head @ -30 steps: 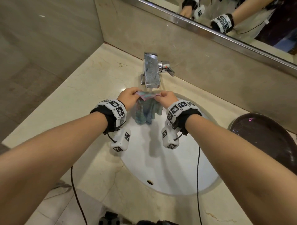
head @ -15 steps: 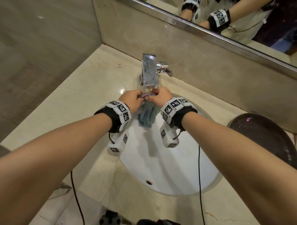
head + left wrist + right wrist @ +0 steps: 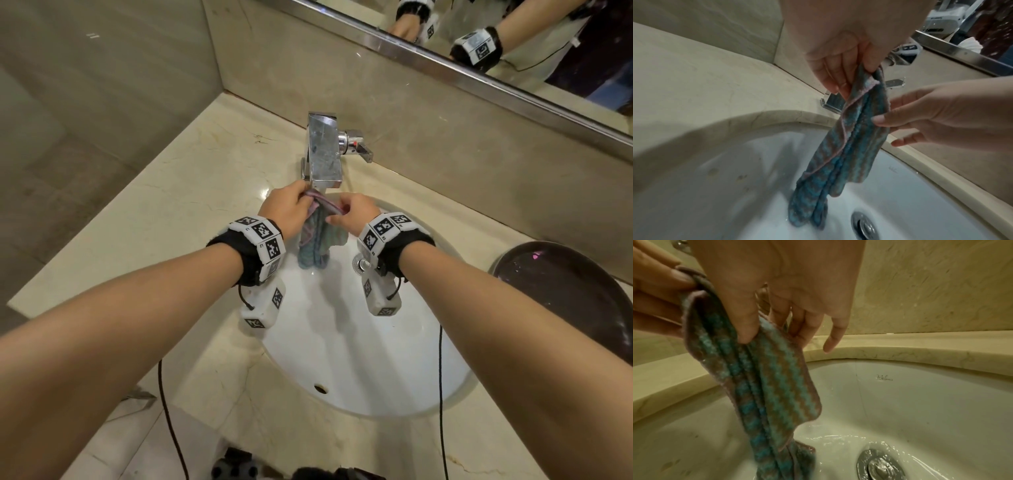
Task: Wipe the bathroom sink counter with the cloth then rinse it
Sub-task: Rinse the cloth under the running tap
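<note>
A wet blue and pink striped cloth hangs bunched under the chrome faucet, its lower end reaching the white sink basin. My left hand pinches the cloth's top edge just below the spout. Beside it, my right hand pinches the same edge between thumb and fingers, the little finger sticking out. Water runs over the basin floor toward the drain. The beige marble counter surrounds the basin.
The faucet lever sticks out to the right of the spout. A dark round bowl sits on the counter at the right. A mirror runs along the back wall above a marble splashback, and cables hang from both wrists.
Both hands have stayed under the spout and drawn slightly apart again after bunching the cloth's top together. The cloth still hangs into the basin.
</note>
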